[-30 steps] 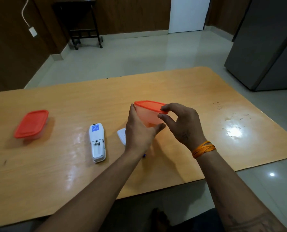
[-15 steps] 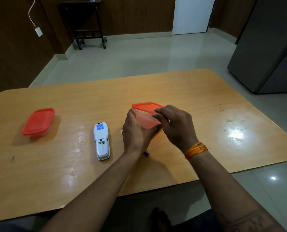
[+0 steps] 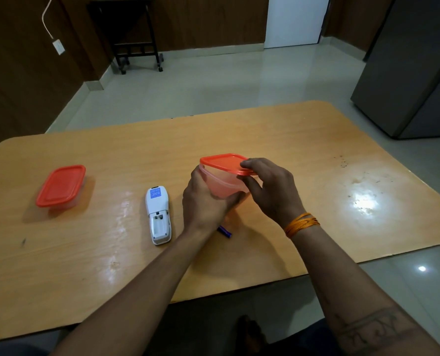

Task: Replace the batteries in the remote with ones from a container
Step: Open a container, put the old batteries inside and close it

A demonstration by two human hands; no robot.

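Clear container (image 3: pixel 222 187) being held above table (image 3: pixel 278 140) by left hand (image 3: pixel 206 204); orange lid (image 3: pixel 225 163) being pinched by right hand (image 3: pixel 270 191). Corner best being peeled gently. Remote (image 3: pixel 158 217) lying open, leftward.

Battery (image 3: pixel 225 231) mostly hidden behind left wrist, held container's (image 3: pixel 222 187) contents indistinct, remote's label (image 3: pixel 155 193) unreadable

The clear pinkish plastic container (image 3: pixel 222 186) between the fingers (image 3: pixel 249 164) carries an orange-red lid (image 3: pixel 225 163). Left of the fingers lies a white remote (image 3: pixel 158 217) with a blue label. Below them shows a purple-blue battery (image 3: pixel 225 232). The glossy worktop (image 3: pixel 291 150) is light orange-tan wood grain. The right wrist wears orange thread bands (image 3: pixel 301 223).
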